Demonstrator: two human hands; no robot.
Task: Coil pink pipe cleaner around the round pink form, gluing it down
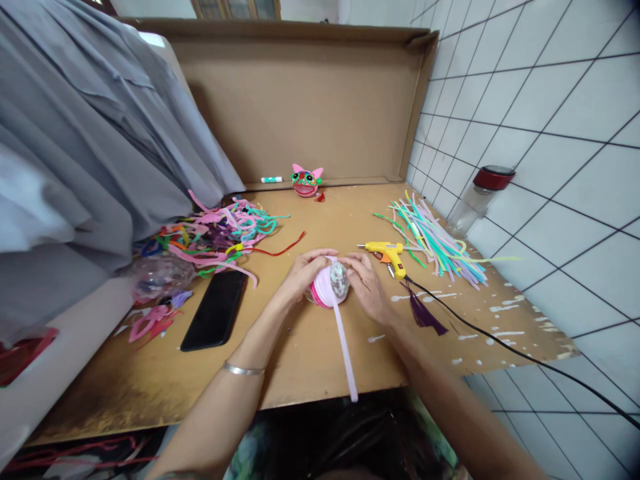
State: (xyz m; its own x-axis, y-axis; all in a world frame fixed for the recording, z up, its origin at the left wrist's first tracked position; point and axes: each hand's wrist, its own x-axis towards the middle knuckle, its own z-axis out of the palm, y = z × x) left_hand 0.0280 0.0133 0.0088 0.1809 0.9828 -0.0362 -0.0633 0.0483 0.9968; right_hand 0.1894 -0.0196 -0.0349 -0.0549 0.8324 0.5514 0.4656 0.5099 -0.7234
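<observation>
Left hand [304, 273] and right hand [367, 285] both clasp a pink-wrapped ball [330, 285] at mid-table on the cardboard sheet [320, 347], its loose pink pipe cleaner [346, 347] trailing toward the near edge, glue gun [387, 253] just beyond.

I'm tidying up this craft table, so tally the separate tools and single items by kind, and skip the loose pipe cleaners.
Glue gun: 1
Phone: 1
Glue stick: 1
Finished cat-face figure: 1
Jar with red lid: 1
Purple tassel: 1
Pink-wrapped ball, held between left hand and right hand: 1
Total: 7
</observation>
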